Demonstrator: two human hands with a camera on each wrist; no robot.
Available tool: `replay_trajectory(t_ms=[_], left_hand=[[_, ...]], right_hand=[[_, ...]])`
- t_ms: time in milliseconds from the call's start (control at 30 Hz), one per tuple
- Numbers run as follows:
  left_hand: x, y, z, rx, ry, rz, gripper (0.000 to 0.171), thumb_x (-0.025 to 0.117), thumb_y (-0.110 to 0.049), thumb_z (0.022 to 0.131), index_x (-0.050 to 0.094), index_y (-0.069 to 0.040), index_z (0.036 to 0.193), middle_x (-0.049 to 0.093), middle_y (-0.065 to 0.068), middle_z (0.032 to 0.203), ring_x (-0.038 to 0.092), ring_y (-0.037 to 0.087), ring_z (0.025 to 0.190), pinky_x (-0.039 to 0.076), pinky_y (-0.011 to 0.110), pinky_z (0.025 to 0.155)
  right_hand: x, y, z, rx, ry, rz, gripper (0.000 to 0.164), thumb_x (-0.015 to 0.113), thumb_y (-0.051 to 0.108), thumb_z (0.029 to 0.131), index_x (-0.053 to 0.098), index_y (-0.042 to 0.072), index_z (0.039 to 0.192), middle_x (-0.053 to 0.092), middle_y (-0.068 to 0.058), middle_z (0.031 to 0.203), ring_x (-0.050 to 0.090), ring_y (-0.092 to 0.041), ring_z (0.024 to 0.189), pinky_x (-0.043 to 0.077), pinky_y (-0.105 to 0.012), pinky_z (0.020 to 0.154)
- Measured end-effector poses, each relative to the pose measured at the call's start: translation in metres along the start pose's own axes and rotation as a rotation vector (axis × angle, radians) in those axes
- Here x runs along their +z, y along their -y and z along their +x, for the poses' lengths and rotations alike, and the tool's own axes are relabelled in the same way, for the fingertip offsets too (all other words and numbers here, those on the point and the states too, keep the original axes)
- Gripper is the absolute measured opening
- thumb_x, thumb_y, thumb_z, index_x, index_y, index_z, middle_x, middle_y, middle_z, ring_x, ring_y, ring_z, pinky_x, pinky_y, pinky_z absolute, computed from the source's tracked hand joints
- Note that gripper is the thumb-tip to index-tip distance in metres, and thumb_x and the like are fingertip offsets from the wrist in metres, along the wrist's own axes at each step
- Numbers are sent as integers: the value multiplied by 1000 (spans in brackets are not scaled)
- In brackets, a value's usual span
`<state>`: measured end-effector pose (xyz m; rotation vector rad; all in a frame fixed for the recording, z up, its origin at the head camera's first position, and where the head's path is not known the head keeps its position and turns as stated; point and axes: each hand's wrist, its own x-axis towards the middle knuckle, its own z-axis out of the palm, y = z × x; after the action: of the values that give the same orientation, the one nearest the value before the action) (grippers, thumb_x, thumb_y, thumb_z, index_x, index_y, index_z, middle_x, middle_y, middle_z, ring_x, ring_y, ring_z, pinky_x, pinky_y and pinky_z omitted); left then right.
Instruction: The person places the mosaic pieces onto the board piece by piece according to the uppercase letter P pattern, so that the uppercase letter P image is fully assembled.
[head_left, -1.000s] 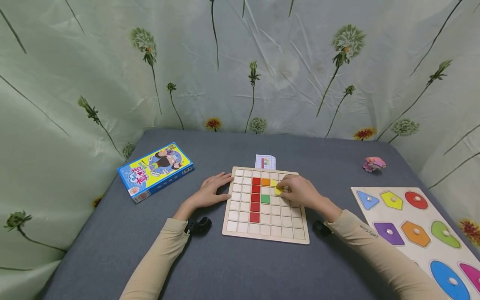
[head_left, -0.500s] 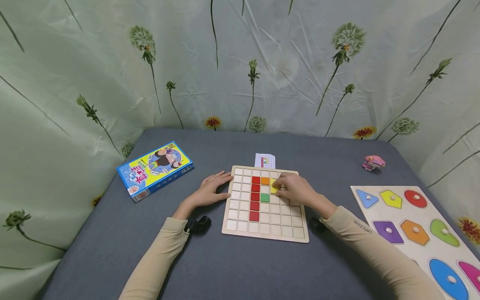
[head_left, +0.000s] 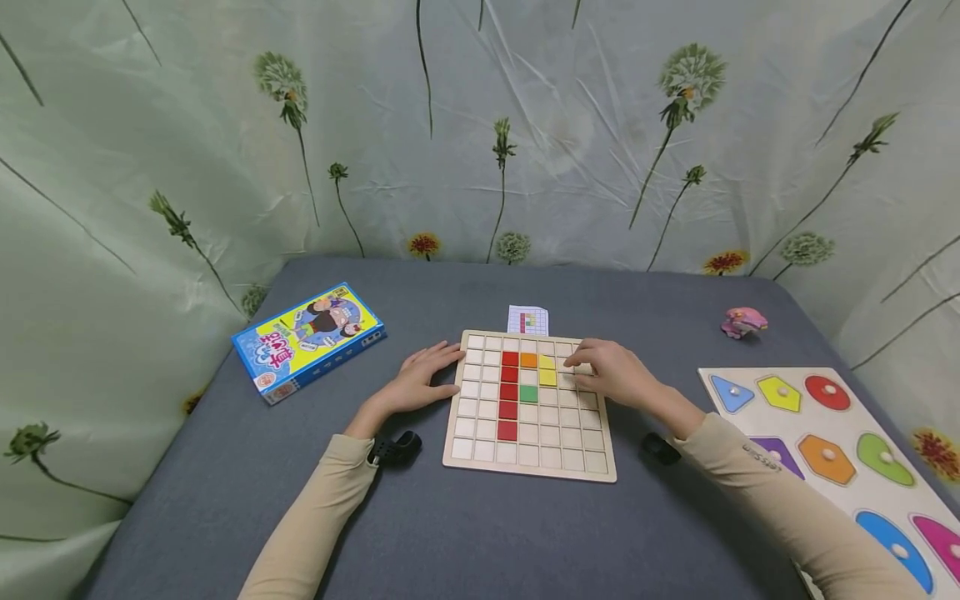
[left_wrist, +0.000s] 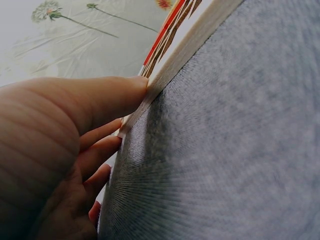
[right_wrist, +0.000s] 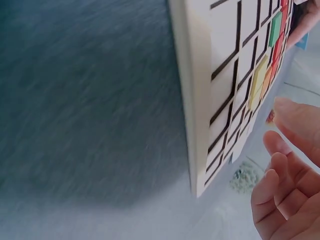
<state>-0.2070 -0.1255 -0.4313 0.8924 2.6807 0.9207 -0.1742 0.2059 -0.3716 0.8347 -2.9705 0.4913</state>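
A wooden grid board (head_left: 572, 461) with white squares lies in front of me. It bears a column of red tiles (head_left: 508, 391), an orange tile (head_left: 528, 360), a green tile (head_left: 528, 393) and two yellow tiles (head_left: 547, 377), one below the other. My left hand (head_left: 416, 379) lies flat, its thumb and fingertips at the board's left edge; the left wrist view shows the thumb (left_wrist: 115, 95) against that edge. Over the board's right side, my right hand (head_left: 618, 377) has loosely bent fingers with nothing between them, just right of the yellow tiles.
Behind the board lies a small printed card (head_left: 528, 320) with a coloured grid pattern. A blue and yellow box (head_left: 309, 340) is at the left. On the right are a pink toy figure (head_left: 744, 322) and a shape puzzle board (head_left: 798, 423) with knobbed pieces.
My right hand has let go of a yellow tile, which now lies in line with the other tiles, and has drawn back to the right. The left hand stays at the board's edge.
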Motion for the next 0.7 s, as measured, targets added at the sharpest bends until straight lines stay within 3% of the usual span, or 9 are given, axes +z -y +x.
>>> replay_trajectory(t_ms=[233,700], left_hand=[[-2,-3,-1,-1,6,-7,62,61,-26,89,39,-8,143,33,13,152,19,35,146,14,60,112],[-1,-4,0,-8,12,-15,61,61,-26,89,39,-8,143,33,13,153,19,35,145,13,60,112]], right_hand=[[-10,-9,-13,7,18,-35,22,71,13,81,72,7,102,67,-7,94,46,-4,61,38,-19,54],[-19,-25,-48,-1,44,-49,19,71,12,81,72,11,100,67,-3,92,45,1,62,39,-19,55]])
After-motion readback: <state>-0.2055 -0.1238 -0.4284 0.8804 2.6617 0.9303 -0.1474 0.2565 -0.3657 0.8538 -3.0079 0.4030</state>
